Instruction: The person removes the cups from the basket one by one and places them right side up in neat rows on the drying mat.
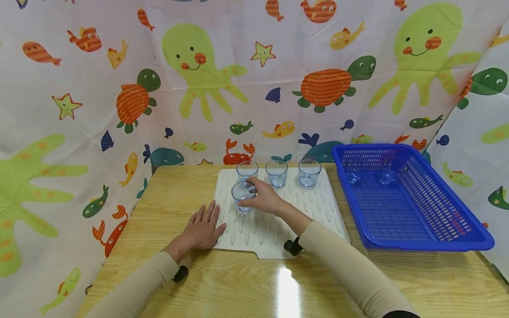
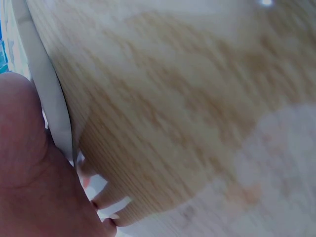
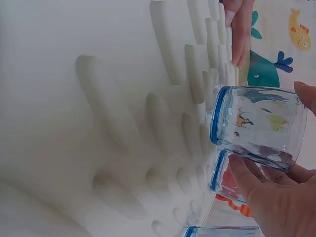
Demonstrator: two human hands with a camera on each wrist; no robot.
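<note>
My right hand (image 1: 264,198) grips a clear drinking glass (image 1: 240,202) from its right side, thumb and fingers around the wall. The glass stands upright over the left part of a white ridged drying mat (image 1: 274,234). In the right wrist view, the bluish base of the held glass (image 3: 261,123) is close to the mat's ridges. Behind it, three similar glasses (image 1: 276,175) form a row along the mat's back edge. My left hand (image 1: 203,230) rests with fingers extended on the table and the mat's left edge, its thumb lying over the border.
A blue plastic basket (image 1: 417,245) stands to the right of the mat, with clear glasses (image 1: 386,176) at its far end. The wooden table (image 1: 234,287) meets a sea-animal-printed curtain (image 1: 254,101) at the back and sides.
</note>
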